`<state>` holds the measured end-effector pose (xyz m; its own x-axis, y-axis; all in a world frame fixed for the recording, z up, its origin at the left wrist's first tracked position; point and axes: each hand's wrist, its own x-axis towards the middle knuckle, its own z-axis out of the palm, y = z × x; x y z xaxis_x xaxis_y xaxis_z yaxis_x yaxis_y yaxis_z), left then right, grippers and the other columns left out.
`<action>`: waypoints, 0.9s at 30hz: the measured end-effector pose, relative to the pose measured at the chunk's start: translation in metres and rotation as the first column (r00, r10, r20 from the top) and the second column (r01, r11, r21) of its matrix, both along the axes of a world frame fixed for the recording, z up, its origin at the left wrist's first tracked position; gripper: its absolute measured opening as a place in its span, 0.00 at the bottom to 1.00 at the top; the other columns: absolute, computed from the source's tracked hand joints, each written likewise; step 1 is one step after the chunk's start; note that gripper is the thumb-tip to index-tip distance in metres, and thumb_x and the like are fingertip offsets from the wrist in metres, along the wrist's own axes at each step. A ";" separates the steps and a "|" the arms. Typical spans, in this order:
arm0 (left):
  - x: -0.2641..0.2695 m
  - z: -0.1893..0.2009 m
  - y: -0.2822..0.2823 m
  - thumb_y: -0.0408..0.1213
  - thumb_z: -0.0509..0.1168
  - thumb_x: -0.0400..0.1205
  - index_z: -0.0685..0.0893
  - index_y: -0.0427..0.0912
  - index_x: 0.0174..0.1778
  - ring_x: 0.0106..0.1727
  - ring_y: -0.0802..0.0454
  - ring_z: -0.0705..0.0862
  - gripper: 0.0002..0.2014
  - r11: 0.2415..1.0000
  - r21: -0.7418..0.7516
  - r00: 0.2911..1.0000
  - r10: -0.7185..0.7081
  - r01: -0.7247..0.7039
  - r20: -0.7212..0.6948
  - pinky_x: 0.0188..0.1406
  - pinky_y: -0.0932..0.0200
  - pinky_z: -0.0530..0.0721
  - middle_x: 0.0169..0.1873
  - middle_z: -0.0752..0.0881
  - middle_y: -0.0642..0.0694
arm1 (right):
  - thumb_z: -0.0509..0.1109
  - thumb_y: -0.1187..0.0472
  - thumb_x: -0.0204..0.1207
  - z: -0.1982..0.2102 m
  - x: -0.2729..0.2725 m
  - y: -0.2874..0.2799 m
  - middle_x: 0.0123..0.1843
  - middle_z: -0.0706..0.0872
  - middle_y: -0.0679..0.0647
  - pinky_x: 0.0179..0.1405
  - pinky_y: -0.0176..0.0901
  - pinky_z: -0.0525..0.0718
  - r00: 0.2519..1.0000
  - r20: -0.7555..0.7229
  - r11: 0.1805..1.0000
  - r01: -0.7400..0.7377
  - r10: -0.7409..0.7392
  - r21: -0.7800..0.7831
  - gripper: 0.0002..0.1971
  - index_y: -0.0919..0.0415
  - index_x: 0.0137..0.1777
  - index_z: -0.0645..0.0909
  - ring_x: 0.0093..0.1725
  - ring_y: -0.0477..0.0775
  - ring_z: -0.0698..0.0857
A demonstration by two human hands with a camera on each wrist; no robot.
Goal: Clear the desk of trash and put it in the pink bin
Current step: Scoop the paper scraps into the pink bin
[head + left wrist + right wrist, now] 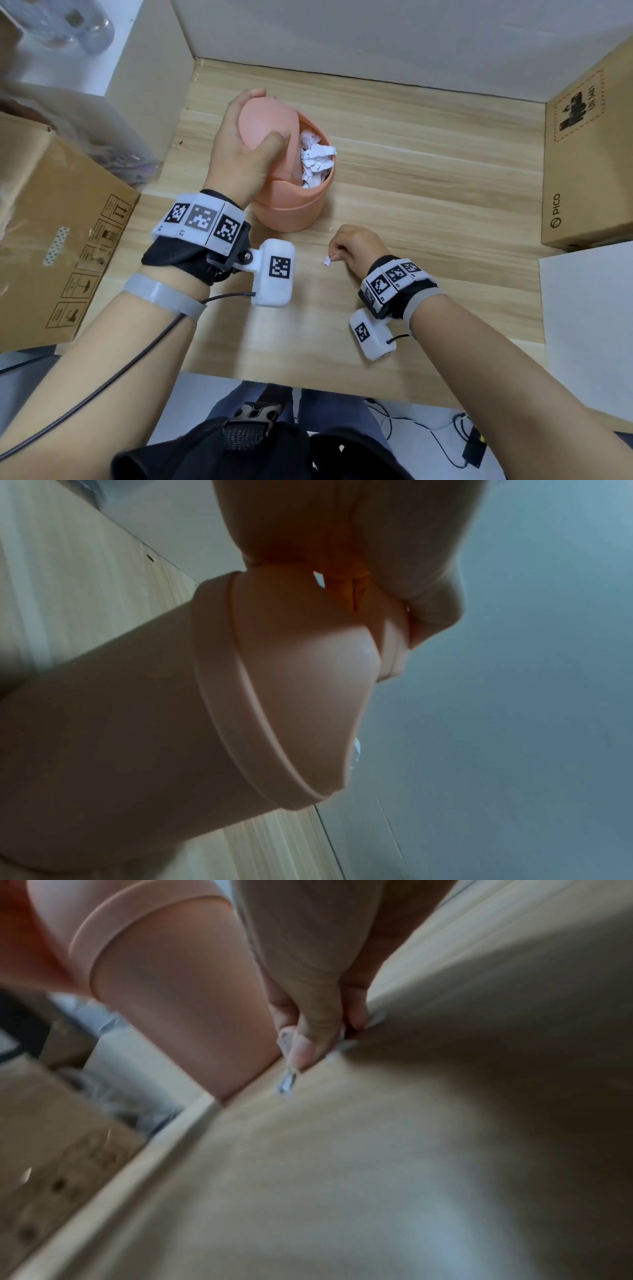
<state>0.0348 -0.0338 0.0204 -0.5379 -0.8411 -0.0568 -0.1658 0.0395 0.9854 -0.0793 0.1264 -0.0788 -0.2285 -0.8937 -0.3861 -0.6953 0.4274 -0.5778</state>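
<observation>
A pink bin point(291, 205) stands on the wooden desk point(428, 192), its swing lid point(263, 120) tipped open. Crumpled white paper point(317, 157) fills the opening. My left hand point(239, 150) grips the lid, thumb on its near edge; the left wrist view shows the bin's rim point(240, 696) close up. My right hand point(352, 246) hovers low over the desk, just right of and nearer than the bin. It pinches a tiny white paper scrap point(327, 261) between thumb and fingers, and the right wrist view shows that paper scrap point(287, 1083) hanging from the fingertips.
A cardboard box point(61, 246) lies off the desk's left edge. A PICO carton point(589, 164) stands at the right, with a white board point(585, 308) in front of it. White panels wall the desk at the back and left. A tiny speck point(330, 229) lies near the bin's base.
</observation>
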 end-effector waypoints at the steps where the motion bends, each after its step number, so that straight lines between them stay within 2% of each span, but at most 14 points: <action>1: 0.000 0.000 0.000 0.37 0.63 0.68 0.72 0.46 0.66 0.53 0.64 0.79 0.27 1.000 -0.001 1.000 0.001 -0.001 0.001 0.52 0.78 0.75 0.60 0.78 0.48 | 0.69 0.72 0.69 0.002 -0.001 0.000 0.43 0.85 0.61 0.52 0.46 0.77 0.997 0.045 0.998 0.069 -0.070 0.007 0.03 0.70 0.39 0.85 0.48 0.60 0.81; 3: 0.000 0.001 0.000 0.37 0.63 0.68 0.72 0.45 0.68 0.52 0.63 0.79 0.29 1.000 -0.005 1.000 0.003 -0.003 0.008 0.50 0.80 0.74 0.61 0.78 0.47 | 0.70 0.75 0.67 0.012 -0.004 0.002 0.33 0.82 0.55 0.44 0.48 0.80 0.934 0.211 0.957 0.291 -0.288 0.020 0.07 0.65 0.32 0.84 0.39 0.59 0.82; 5: 0.000 0.001 0.000 0.38 0.63 0.67 0.72 0.45 0.69 0.56 0.58 0.78 0.30 1.000 0.002 1.000 0.000 0.000 0.023 0.50 0.82 0.74 0.64 0.78 0.47 | 0.68 0.77 0.68 0.028 -0.010 0.004 0.27 0.81 0.56 0.30 0.43 0.81 0.792 0.412 0.874 0.485 -0.450 0.022 0.13 0.59 0.29 0.81 0.28 0.57 0.83; 6: 0.000 0.001 0.000 0.39 0.63 0.67 0.72 0.46 0.69 0.58 0.56 0.77 0.30 1.000 0.012 1.000 -0.003 0.002 0.029 0.51 0.82 0.73 0.64 0.78 0.48 | 0.68 0.78 0.69 0.040 -0.013 0.003 0.24 0.81 0.55 0.25 0.37 0.80 0.750 0.468 0.851 0.525 -0.468 0.009 0.14 0.59 0.29 0.80 0.23 0.49 0.83; 7: 0.000 0.002 0.000 0.39 0.63 0.67 0.72 0.46 0.69 0.59 0.55 0.77 0.31 1.000 0.018 0.999 -0.006 0.005 0.034 0.52 0.82 0.73 0.64 0.78 0.49 | 0.67 0.78 0.70 0.053 -0.016 0.000 0.23 0.82 0.52 0.23 0.30 0.79 0.740 0.490 0.842 0.539 -0.461 -0.022 0.15 0.59 0.29 0.79 0.20 0.40 0.81; 9: 0.000 0.003 0.001 0.40 0.63 0.66 0.72 0.47 0.69 0.61 0.53 0.76 0.31 1.000 0.026 0.999 -0.012 0.010 0.049 0.56 0.78 0.73 0.64 0.77 0.50 | 0.68 0.78 0.69 0.080 -0.023 -0.013 0.23 0.83 0.46 0.25 0.23 0.77 0.757 0.514 0.841 0.528 -0.403 -0.119 0.14 0.58 0.31 0.79 0.20 0.34 0.79; 11: 0.001 0.004 0.001 0.42 0.64 0.65 0.73 0.52 0.67 0.65 0.48 0.76 0.30 0.999 0.035 0.998 -0.006 0.004 0.070 0.66 0.64 0.75 0.66 0.78 0.48 | 0.69 0.79 0.69 0.103 -0.028 -0.031 0.18 0.83 0.44 0.26 0.24 0.76 0.774 0.531 0.837 0.510 -0.345 -0.200 0.15 0.58 0.30 0.79 0.19 0.36 0.77; 12: 0.002 0.005 0.001 0.44 0.64 0.64 0.73 0.56 0.65 0.67 0.45 0.75 0.30 0.999 0.037 0.997 -0.003 0.000 0.081 0.70 0.55 0.74 0.67 0.77 0.46 | 0.69 0.78 0.69 0.113 -0.029 -0.040 0.17 0.83 0.42 0.25 0.24 0.76 0.786 0.524 0.836 0.499 -0.327 -0.227 0.15 0.58 0.30 0.79 0.19 0.36 0.76; 13: 0.002 0.005 0.001 0.47 0.65 0.62 0.73 0.59 0.63 0.68 0.44 0.75 0.30 0.999 0.038 0.996 0.000 -0.004 0.092 0.72 0.50 0.73 0.68 0.77 0.44 | 0.69 0.78 0.69 0.122 -0.028 -0.049 0.17 0.83 0.41 0.25 0.24 0.76 0.799 0.511 0.837 0.488 -0.316 -0.246 0.15 0.57 0.30 0.79 0.19 0.36 0.76; 15: 0.002 0.005 0.002 0.53 0.63 0.58 0.72 0.66 0.60 0.67 0.43 0.76 0.31 0.999 0.052 0.993 0.003 -0.009 0.114 0.72 0.48 0.73 0.68 0.77 0.42 | 0.70 0.77 0.69 0.133 -0.027 -0.065 0.18 0.83 0.41 0.26 0.24 0.78 0.827 0.472 0.845 0.464 -0.305 -0.267 0.13 0.58 0.30 0.80 0.19 0.35 0.78; 17: 0.002 0.006 0.002 0.54 0.62 0.56 0.71 0.69 0.59 0.67 0.42 0.76 0.31 0.998 0.065 0.992 0.005 -0.014 0.128 0.71 0.46 0.74 0.68 0.77 0.42 | 0.71 0.74 0.70 0.139 -0.026 -0.076 0.25 0.85 0.43 0.34 0.27 0.83 0.870 0.394 0.876 0.412 -0.296 -0.250 0.11 0.58 0.33 0.83 0.24 0.36 0.81; 19: 0.002 0.005 0.001 0.55 0.62 0.56 0.72 0.69 0.59 0.67 0.42 0.76 0.31 0.998 0.065 0.990 0.005 -0.014 0.138 0.71 0.44 0.74 0.68 0.77 0.43 | 0.69 0.72 0.72 0.141 -0.026 -0.082 0.31 0.85 0.48 0.42 0.35 0.86 0.901 0.326 0.911 0.362 -0.287 -0.197 0.11 0.57 0.36 0.85 0.31 0.44 0.85; 23: 0.001 0.003 0.000 0.55 0.63 0.57 0.72 0.71 0.60 0.67 0.41 0.76 0.31 0.997 0.077 0.988 0.008 -0.020 0.151 0.71 0.41 0.73 0.68 0.77 0.44 | 0.65 0.74 0.75 0.147 -0.028 -0.083 0.36 0.86 0.54 0.36 0.35 0.82 0.942 0.193 0.938 0.308 -0.276 -0.162 0.12 0.63 0.51 0.86 0.38 0.51 0.84; 27: 0.002 0.004 0.000 0.56 0.63 0.57 0.71 0.73 0.57 0.66 0.41 0.76 0.29 0.996 0.085 0.988 -0.006 -0.007 0.154 0.71 0.41 0.74 0.68 0.77 0.44 | 0.69 0.72 0.72 0.139 -0.036 -0.065 0.34 0.85 0.47 0.34 0.37 0.81 0.914 0.210 0.897 0.388 -0.346 -0.212 0.10 0.60 0.48 0.87 0.36 0.47 0.82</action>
<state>0.0366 -0.0335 0.0246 -0.5167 -0.8299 -0.2104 -0.3163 -0.0433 0.9477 -0.1158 0.0614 0.0601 -0.5109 -0.8290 -0.2275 -0.4033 0.4649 -0.7882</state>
